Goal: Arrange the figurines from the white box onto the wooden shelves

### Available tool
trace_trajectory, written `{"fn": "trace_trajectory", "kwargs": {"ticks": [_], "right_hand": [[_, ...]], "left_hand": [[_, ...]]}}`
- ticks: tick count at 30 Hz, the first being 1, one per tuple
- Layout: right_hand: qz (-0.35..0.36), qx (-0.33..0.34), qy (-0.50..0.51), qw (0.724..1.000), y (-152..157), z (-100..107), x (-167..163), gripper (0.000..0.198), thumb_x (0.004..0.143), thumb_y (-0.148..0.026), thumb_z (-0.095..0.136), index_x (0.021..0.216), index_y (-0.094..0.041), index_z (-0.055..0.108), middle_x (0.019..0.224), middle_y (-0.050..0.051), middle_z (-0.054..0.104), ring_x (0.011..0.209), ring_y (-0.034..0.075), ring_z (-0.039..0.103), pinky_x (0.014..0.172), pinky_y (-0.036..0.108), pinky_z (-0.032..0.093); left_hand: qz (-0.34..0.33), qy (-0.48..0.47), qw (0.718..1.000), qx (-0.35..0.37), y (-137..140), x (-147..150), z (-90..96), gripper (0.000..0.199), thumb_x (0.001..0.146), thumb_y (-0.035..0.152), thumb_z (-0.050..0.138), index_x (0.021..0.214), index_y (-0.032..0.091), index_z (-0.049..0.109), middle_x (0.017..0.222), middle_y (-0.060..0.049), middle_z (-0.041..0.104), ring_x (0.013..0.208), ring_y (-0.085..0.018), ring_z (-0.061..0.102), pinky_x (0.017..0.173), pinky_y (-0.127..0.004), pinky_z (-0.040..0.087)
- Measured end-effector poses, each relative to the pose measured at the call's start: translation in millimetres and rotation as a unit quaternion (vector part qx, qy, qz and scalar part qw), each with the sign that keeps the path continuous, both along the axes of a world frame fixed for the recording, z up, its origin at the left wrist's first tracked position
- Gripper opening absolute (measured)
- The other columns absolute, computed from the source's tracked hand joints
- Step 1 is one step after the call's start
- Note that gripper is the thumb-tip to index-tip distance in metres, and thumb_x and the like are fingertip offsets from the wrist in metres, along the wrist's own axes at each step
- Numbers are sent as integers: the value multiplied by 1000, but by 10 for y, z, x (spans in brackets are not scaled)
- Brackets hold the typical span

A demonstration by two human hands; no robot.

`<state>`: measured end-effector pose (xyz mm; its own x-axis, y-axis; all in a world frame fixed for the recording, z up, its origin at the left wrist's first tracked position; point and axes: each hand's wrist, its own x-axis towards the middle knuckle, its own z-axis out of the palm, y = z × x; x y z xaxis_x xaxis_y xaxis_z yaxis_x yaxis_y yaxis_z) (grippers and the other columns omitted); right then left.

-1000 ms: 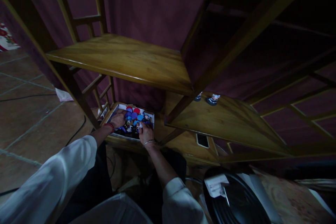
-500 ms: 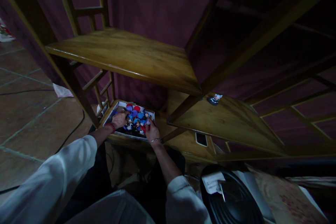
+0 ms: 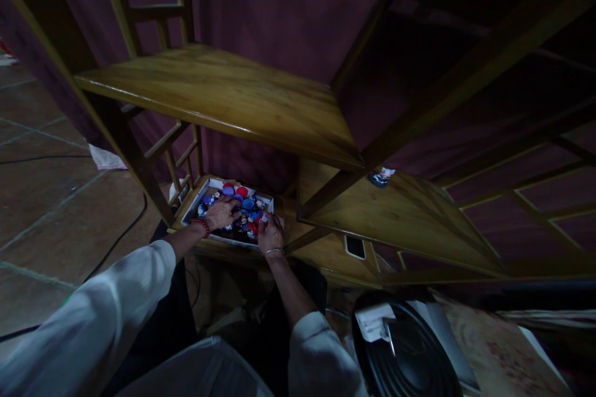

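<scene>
A shallow white box [image 3: 190,216] full of small figurines [image 3: 248,204] with blue, purple and red round bases sits on the lowest wooden shelf. Over the middle of the pile reaches my left hand [image 3: 222,213], fingers stretched and touching the figurines; a red bead bracelet is on its wrist. At the box's right edge, my right hand [image 3: 272,234] has its thumb and fingers closed around a small whitish figurine [image 3: 263,218], partly hidden by the fingers. A single figurine [image 3: 382,176] on a dark base stands on the shelf to the right.
An upper wooden shelf [image 3: 223,96] overhangs the box. A phone-like dark rectangle with a white frame [image 3: 355,247] lies on the low shelf. A black ridged stool [image 3: 414,347] with paper on it stands at lower right. Cables cross the tiled floor [image 3: 56,217] at left.
My left hand has shifted right and deeper over the pile, its fingers now more spread, uncovering figurines at the box's left side. My right hand stays at the right edge.
</scene>
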<state>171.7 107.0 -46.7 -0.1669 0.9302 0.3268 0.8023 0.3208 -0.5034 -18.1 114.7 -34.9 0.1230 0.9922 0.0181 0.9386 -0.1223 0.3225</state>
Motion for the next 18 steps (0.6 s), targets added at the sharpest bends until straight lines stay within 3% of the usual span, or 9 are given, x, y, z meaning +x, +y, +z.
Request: {"fn": "trace_trajectory", "kwargs": {"ticks": [9, 18], "right_hand": [[9, 3, -8, 1000, 3, -19, 5, 31, 78, -16, 43, 107, -16, 56, 95, 10, 58, 99, 21, 42, 89, 33, 36], [4, 2, -15, 1000, -3, 0, -4, 31, 79, -16, 41, 106, -16, 56, 96, 9, 58, 99, 21, 42, 90, 34, 35]], "left_hand": [[-59, -37, 998, 10, 11, 39, -99, 26, 74, 35, 55, 96, 25, 65, 114, -4, 55, 114, -22, 41, 99, -37, 31], [-125, -36, 990, -54, -90, -98, -38, 24, 74, 26, 57, 95, 26, 67, 118, -4, 55, 119, -21, 38, 104, -39, 25]]}}
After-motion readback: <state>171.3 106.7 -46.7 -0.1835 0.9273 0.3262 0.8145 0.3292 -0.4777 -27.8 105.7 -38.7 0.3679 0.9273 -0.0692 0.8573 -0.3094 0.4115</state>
